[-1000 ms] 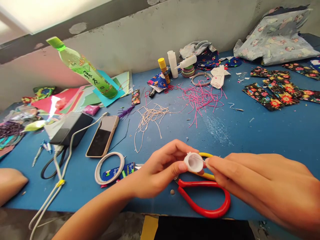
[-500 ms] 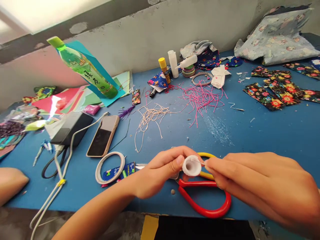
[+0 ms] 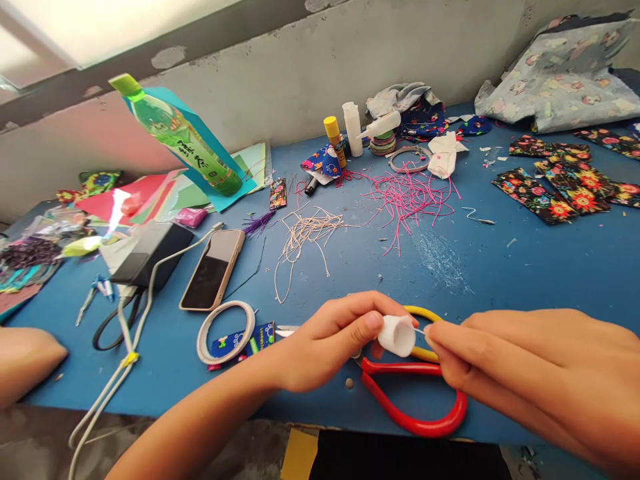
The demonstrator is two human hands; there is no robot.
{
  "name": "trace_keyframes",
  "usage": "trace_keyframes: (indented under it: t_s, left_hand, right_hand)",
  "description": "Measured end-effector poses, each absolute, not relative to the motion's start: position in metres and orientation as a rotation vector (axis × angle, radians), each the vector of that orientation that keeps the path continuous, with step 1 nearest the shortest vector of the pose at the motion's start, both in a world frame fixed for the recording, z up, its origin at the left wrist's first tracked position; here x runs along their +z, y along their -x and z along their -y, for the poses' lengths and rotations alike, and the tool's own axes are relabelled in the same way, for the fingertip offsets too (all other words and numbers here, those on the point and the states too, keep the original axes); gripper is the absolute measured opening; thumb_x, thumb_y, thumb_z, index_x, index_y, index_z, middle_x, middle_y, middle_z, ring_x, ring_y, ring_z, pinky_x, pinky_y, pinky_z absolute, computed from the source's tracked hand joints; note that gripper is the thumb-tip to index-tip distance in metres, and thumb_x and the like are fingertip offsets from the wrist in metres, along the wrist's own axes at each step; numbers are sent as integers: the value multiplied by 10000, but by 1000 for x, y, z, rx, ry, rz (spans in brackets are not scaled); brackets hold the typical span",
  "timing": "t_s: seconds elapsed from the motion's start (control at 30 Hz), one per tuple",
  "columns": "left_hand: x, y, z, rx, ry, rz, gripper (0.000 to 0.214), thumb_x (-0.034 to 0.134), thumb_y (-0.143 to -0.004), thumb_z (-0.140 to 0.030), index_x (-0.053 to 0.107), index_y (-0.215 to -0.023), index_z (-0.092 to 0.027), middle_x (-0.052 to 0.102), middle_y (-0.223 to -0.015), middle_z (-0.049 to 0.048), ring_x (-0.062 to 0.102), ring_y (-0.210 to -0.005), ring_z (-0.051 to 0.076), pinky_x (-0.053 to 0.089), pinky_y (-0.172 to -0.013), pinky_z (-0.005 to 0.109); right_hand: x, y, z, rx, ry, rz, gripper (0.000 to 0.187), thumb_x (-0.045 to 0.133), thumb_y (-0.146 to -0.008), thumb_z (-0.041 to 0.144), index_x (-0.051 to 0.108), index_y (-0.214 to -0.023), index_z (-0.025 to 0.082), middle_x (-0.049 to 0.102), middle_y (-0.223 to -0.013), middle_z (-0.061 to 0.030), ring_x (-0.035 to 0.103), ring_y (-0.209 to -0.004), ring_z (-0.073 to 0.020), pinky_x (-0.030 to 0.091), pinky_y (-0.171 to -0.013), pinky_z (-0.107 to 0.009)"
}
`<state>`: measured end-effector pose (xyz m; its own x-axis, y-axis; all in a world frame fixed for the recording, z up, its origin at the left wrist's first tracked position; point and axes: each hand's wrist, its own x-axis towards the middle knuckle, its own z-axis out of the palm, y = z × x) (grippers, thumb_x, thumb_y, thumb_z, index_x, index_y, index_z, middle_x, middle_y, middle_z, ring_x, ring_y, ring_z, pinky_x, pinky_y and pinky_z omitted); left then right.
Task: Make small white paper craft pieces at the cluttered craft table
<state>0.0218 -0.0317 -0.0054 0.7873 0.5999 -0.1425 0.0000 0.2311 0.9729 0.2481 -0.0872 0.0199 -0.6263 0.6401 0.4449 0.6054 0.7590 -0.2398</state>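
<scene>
My left hand [image 3: 330, 343] pinches a small white plastic cap [image 3: 397, 335] between thumb and fingers, just above the blue table [image 3: 525, 267]. My right hand [image 3: 520, 373] is closed in a pinch on a thin pin-like piece [image 3: 420, 331] whose tip touches the cap's right side. Under both hands lie scissors with red and yellow handles [image 3: 415, 407], partly hidden by my fingers.
A phone [image 3: 213, 270], black power bank [image 3: 150, 253] with white cable, and white ring [image 3: 225, 331] lie left. Cream cords [image 3: 305, 233] and pink cords [image 3: 405, 197] are strewn mid-table. A green bottle [image 3: 180, 143], glue sticks [image 3: 343, 137] and floral fabric strips [image 3: 565, 183] sit behind. Another person's arm [image 3: 25, 360] rests far left.
The cap has turned in my left hand, its open mouth no longer facing me. Both hands have shifted slightly right and down.
</scene>
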Motion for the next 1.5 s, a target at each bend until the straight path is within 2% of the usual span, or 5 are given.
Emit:
trace_keyframes:
  t_s: [0.27, 0.47, 0.77, 1.27, 1.5]
  left_hand:
    - [-7, -26, 33, 415, -1244, -577, 364, 491, -930, -492, 587, -966, -143, 611, -776, 31, 564, -688, 128, 450, -654, 229]
    - [-3, -27, 32, 445, -1329, -642, 333, 574, -895, -456, 616, -998, -141, 623, -857, 44, 579, -764, 140, 475, -703, 232]
    - [-6, -22, 28, 430, -1436, -677, 312, 562, -911, -431, 623, -1078, -175, 624, -941, 38, 558, -814, 127, 470, -716, 202]
    - [-5, -19, 27, 482, -1545, -625, 235, 576, -921, -331, 642, -1095, -188, 660, -1016, 48, 595, -894, 135, 467, -760, 197]
    - [-6, -19, 27, 505, -1533, -540, 209, 583, -923, -274, 653, -1103, -194, 653, -1039, 62, 595, -910, 139, 459, -772, 208]
  right_hand:
    - [17, -247, 90, -27, 962, 2433, 239, 327, -1005, 166, 552, -928, 193, 629, -665, 23, 546, -503, -113, 347, -494, -261]
    - [19, -246, 89, -31, 955, 2382, 213, 319, -988, 115, 520, -999, 183, 678, -743, -4, 593, -553, -131, 385, -528, -274]
    - [16, -249, 91, -28, 968, 2403, 278, 348, -929, 55, 594, -870, 170, 683, -749, -35, 591, -545, -131, 381, -514, -267]
    - [16, -250, 87, 203, 970, 2457, 335, 330, -935, 60, 654, -952, 144, 640, -683, -12, 562, -517, -119, 374, -488, -245]
    - [19, -247, 83, 442, 931, 2455, 404, 333, -996, 165, 595, -689, 166, 546, -600, 18, 434, -457, -73, 290, -448, -220]
